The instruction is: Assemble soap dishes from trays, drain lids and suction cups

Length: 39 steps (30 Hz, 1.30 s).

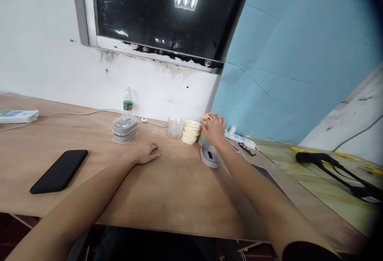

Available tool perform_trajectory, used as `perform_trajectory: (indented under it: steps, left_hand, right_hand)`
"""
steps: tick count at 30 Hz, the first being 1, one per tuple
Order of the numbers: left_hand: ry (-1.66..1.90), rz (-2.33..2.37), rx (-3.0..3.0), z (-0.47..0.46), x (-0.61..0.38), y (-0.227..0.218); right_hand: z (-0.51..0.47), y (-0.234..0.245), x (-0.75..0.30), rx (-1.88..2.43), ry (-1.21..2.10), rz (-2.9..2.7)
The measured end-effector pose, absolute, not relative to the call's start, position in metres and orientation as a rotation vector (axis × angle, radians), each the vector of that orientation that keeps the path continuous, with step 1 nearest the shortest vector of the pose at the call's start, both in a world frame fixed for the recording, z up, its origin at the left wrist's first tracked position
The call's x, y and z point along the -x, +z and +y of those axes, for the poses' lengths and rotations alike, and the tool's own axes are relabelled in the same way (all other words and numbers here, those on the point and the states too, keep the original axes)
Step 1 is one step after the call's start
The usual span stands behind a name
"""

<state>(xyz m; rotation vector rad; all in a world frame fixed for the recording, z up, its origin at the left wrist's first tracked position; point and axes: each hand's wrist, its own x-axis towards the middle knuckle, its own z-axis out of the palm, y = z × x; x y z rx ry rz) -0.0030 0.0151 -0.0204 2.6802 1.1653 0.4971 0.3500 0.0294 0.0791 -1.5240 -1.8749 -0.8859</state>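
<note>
My left hand (146, 153) lies on the wooden table with its fingers stretched out, holding nothing. Further right, my right hand (214, 127) is closed over a roundish, peach-topped thing (206, 116); the hand hides most of it, so its kind is unclear. Just left of that hand stands a stack of pale yellow round lids or shallow tubs (190, 132). Next to the stack are clear plastic cups (174, 128). Below my right hand lies a grey oval lid or tray (209, 156) with a dark slot. A grey two-tier oval box (125, 129) sits beyond my left hand.
A black phone (59, 171) lies at the left of the table (173, 201). A plastic bottle (127, 101) stands by the wall. Power strips (19, 116) and white cables run along the back. At far right are black straps (332, 169) and a dark flat object (267, 175).
</note>
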Motion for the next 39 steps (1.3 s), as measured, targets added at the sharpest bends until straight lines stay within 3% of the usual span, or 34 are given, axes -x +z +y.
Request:
perform_trajectory:
  steps: [10,18,24,29,34,39]
  left_hand:
    - [0.477,1.158,-2.69,0.011,0.002,-0.016]
    - [0.422,1.262,-2.636,0.007,0.003,-0.014]
    - [0.999,1.191,-2.444,-0.005,-0.003,-0.002]
    - [0.952,1.18,-2.47,-0.012,-0.007,0.011]
    - [0.561,1.113,-2.691,-0.008,-0.007,0.007]
    - [0.485,1.163,-2.705,-0.002,-0.007,0.002]
  right_hand:
    - [0.042,0.066,-0.319,1.475,-0.876,-2.055]
    - [0.018,0.075,-0.313,1.399,-0.639,-1.891]
    - [-0.041,0.041,-0.279,1.044,0.171,-1.651]
    - [-0.057,0.001,-0.257,1.202,0.745,-1.519]
    - [-0.064,0.008,-0.262,1.609,0.317,-1.825]
    - [-0.067,0.034,-0.285,1.726,-0.052,-1.935]
